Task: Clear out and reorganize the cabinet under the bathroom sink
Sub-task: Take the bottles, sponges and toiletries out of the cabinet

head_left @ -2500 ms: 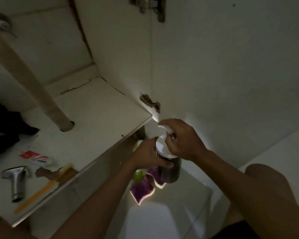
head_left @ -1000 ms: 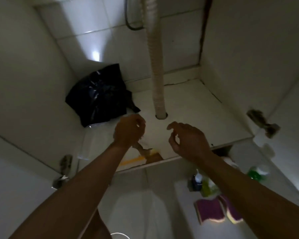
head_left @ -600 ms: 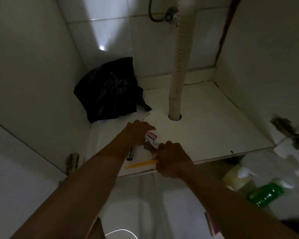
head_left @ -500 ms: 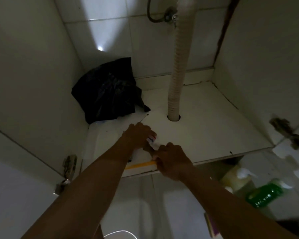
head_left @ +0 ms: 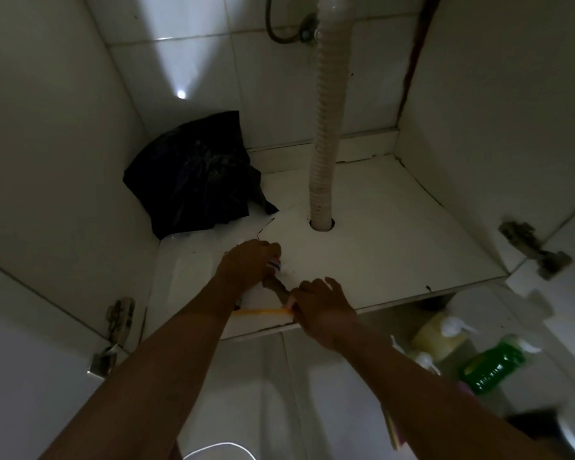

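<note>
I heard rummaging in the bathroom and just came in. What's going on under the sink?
A person is reaching into the open cabinet with both bare hands. The left hand grips a small red, white and blue tube at the front of the cabinet floor; the right hand holds the near end of a brown piece, beside a yellow stick. A black bag sits in the back corner, left of the drain hose. A green bottle is outside, on the room floor.

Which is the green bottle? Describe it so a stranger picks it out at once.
Find the open cabinet with the hose running down through its base. Below its front right corner, outside it, sits the green bottle: rightmost, the only bright green one, beside a pale yellow bottle.
</note>
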### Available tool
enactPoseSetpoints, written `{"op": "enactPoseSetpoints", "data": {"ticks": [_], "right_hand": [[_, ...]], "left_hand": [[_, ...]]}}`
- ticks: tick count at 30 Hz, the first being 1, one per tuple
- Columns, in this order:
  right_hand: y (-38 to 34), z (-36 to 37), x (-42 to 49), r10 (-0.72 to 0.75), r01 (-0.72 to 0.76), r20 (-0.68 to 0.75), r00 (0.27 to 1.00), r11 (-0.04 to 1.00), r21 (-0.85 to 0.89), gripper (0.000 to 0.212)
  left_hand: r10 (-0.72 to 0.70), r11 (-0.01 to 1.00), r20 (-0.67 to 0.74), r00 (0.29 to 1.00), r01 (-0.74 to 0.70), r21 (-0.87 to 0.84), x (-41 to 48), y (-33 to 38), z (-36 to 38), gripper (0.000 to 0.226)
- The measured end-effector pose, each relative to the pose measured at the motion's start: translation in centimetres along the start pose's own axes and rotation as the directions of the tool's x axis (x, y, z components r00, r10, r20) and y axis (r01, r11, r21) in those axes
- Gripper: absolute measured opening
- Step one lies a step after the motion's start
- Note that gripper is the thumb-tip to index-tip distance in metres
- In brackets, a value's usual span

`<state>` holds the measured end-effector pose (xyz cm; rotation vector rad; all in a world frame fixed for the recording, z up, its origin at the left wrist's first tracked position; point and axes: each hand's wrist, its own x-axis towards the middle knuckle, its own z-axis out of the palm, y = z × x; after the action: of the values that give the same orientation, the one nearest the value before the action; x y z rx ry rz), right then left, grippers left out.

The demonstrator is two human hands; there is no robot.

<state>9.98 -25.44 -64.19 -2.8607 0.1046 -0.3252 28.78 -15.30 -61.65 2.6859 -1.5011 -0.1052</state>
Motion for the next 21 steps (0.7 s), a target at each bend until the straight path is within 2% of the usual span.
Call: {"op": "enactPoseSetpoints", "data": {"ticks": [1, 3, 5, 6, 8, 11, 13, 15, 17, 19, 21], "right_hand": [[0.4, 0.1, -0.2, -0.009, 0.010, -0.038, 0.999, 1.000, 0.029, 0.020], [0.5, -1.1, -0.4, 0.042, -0.051, 0.043, 0.998, 0.971, 0.234, 0.018], [0.8, -2.7, -0.8, 0.096, -0.152, 0.142, 0.985, 0.877, 0.455, 0.011], [1.0, -3.7, -1.0, 0.154, -0.202, 0.132, 0.979, 0.804, 0.560, 0.014], [1.4, -5.9, -1.4, 0.312, -0.299, 0.115, 0.943, 0.644, 0.704, 0.027], [2.4, -9.1, -1.7, 0.487, -0.380, 0.141, 0.862, 0.436, 0.816, 0.031], [3.3, -10.8, -2.0, 0.537, -0.366, 0.145, 0.831, 0.330, 0.870, 0.026], [4.1, -11.8, -2.6, 0.598, -0.340, 0.160, 0.785, 0.200, 0.919, 0.026], [5.0, -12.4, -3.4, 0.635, -0.299, 0.225, 0.739, 0.010, 0.954, 0.031], [6.1, -12.8, -4.6, 0.622, -0.259, 0.291, 0.727, -0.143, 0.955, 0.037], [7.2, -12.9, -5.9, 0.612, -0.250, 0.331, 0.719, -0.217, 0.944, 0.042]], "left_hand": [[0.008, 1.000, -0.018, 1.000, -0.008, 0.003, -0.1, 0.1, -0.1, 0.026], [0.092, 0.996, -0.138, 0.986, -0.090, 0.022, -0.3, 0.3, -0.5, 0.016], [0.199, 0.979, -0.312, 0.929, -0.177, 0.097, -0.6, 0.5, -1.0, 0.015], [0.221, 0.975, -0.389, 0.894, -0.194, 0.107, -0.7, 0.7, -1.4, 0.020], [0.152, 0.984, -0.503, 0.850, -0.180, -0.007, -0.8, 1.6, -2.2, 0.022], [-0.020, 0.944, -0.537, 0.844, -0.161, -0.288, -0.9, 3.5, -3.7, 0.012], [-0.077, 0.885, -0.475, 0.877, -0.160, -0.438, -0.7, 4.8, -4.5, 0.011], [-0.095, 0.819, -0.312, 0.945, -0.104, -0.564, -0.7, 6.5, -5.1, 0.014], [-0.050, 0.781, -0.124, 0.991, -0.039, -0.623, -0.8, 8.4, -5.3, 0.014], [0.003, 0.737, 0.015, 1.000, 0.008, -0.675, -0.9, 10.4, -5.2, 0.014], [0.021, 0.650, 0.102, 0.995, 0.064, -0.758, -1.1, 12.1, -4.9, 0.014]]}}
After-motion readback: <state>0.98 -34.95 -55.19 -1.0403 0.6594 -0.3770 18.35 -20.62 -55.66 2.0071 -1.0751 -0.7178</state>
